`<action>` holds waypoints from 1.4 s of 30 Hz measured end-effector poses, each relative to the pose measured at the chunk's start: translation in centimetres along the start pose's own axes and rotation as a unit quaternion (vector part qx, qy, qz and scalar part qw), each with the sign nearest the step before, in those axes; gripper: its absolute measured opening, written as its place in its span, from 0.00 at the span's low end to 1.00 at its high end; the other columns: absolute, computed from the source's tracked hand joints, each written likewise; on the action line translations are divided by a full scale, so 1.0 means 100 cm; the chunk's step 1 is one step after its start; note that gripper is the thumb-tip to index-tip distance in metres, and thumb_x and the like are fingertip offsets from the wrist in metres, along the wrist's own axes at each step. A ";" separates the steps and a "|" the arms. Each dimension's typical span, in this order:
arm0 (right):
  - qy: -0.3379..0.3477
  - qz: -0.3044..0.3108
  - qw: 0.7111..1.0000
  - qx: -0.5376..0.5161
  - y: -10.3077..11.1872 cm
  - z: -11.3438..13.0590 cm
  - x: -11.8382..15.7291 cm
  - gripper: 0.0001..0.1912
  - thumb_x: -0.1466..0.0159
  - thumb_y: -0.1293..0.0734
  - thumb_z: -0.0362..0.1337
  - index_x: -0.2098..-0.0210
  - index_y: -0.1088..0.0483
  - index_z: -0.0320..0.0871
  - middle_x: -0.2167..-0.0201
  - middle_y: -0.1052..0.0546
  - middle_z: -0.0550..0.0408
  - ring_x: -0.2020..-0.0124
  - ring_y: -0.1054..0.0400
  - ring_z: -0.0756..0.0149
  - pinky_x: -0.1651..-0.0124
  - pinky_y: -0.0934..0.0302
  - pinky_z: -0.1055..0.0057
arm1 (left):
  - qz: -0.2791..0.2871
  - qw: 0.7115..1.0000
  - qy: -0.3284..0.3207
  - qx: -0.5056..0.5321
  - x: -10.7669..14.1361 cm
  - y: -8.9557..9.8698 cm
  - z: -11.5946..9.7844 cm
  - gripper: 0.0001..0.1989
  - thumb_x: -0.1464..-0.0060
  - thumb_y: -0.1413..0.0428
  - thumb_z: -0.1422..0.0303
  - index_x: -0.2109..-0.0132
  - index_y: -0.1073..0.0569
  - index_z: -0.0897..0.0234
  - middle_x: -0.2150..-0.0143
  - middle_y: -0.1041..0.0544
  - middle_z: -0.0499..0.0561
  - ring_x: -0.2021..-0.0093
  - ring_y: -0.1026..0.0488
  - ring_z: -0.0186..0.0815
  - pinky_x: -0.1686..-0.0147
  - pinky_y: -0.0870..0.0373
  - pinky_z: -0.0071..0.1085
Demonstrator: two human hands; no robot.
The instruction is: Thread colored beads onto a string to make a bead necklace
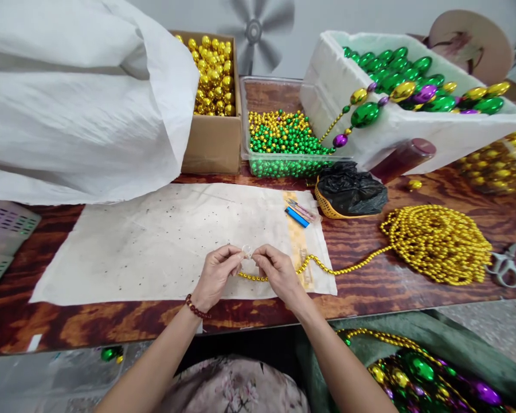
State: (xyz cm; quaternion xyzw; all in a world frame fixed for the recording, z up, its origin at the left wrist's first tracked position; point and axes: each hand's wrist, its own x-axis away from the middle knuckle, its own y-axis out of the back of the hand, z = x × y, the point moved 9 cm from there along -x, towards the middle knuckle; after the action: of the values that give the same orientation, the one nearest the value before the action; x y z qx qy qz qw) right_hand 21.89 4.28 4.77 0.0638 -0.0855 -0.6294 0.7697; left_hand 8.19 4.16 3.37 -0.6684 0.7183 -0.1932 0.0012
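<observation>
Floral garment [236, 384] at near edge, left hand [215, 272] and right hand [277, 269] each pinching clear thin strand [246, 249] in fingertips — over white cloth [155, 241], gold bead string [356, 267] trailing right to coiled gold beads [438, 244] — scissors [505, 267] beside.

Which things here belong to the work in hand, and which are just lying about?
Likely in the work:
clear loop, between left hand and right hand
gold bead strand
small beads
white cloth
scissors

Probably just lying about:
black plastic bag
dark red bottle
electric fan
</observation>
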 end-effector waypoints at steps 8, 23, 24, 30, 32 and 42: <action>-0.043 0.043 0.994 -0.095 -0.002 -0.001 -0.005 0.17 0.34 0.36 0.50 0.69 0.30 0.42 0.77 0.29 0.60 0.78 0.37 0.72 0.72 0.40 0.74 | 0.014 0.999 0.005 -0.039 0.001 0.002 0.001 0.10 0.50 0.37 0.62 0.71 0.23 0.65 0.82 0.37 0.42 0.78 0.42 0.27 0.74 0.45 0.28; -0.022 0.046 0.986 -0.160 -0.009 0.006 -0.011 0.18 0.38 0.30 0.52 0.70 0.28 0.43 0.76 0.29 0.60 0.73 0.33 0.69 0.65 0.36 0.72 | 0.065 0.996 0.063 0.014 0.006 -0.007 0.006 0.13 0.54 0.33 0.60 0.72 0.22 0.66 0.84 0.38 0.42 0.80 0.44 0.26 0.75 0.47 0.28; -0.010 0.040 0.987 -0.155 -0.009 0.007 -0.011 0.17 0.38 0.30 0.52 0.69 0.28 0.44 0.75 0.29 0.59 0.72 0.33 0.69 0.64 0.36 0.71 | 0.065 0.995 0.068 0.023 0.006 -0.008 0.006 0.12 0.54 0.33 0.60 0.72 0.21 0.66 0.84 0.39 0.42 0.80 0.44 0.26 0.75 0.48 0.28; 0.048 -0.004 0.994 -0.101 -0.005 0.009 -0.009 0.11 0.36 0.31 0.45 0.69 0.26 0.44 0.70 0.27 0.56 0.66 0.31 0.66 0.61 0.37 0.70 | 0.035 0.994 0.085 0.051 0.006 -0.003 0.011 0.12 0.56 0.31 0.61 0.71 0.19 0.66 0.85 0.38 0.41 0.80 0.44 0.24 0.75 0.48 0.27; 0.076 -0.004 0.994 -0.075 -0.004 0.012 -0.009 0.10 0.35 0.32 0.43 0.69 0.26 0.44 0.70 0.27 0.56 0.66 0.31 0.66 0.61 0.37 0.69 | 0.023 0.995 0.088 0.046 0.007 -0.001 0.013 0.13 0.57 0.31 0.60 0.71 0.18 0.67 0.84 0.37 0.42 0.80 0.44 0.24 0.76 0.49 0.27; 0.095 0.016 0.995 -0.021 -0.005 0.016 -0.010 0.09 0.34 0.33 0.39 0.70 0.26 0.44 0.72 0.27 0.57 0.69 0.32 0.67 0.63 0.40 0.71 | -0.013 0.998 0.061 0.004 0.009 0.002 0.009 0.12 0.59 0.31 0.61 0.72 0.19 0.67 0.82 0.35 0.43 0.78 0.46 0.25 0.75 0.49 0.27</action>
State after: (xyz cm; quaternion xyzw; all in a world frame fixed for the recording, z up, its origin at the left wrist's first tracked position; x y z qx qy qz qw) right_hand 20.90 5.14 6.14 0.1054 -0.0001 -0.6096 0.7856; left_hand 8.16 3.00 2.71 -0.6647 0.7075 -0.2362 -0.0428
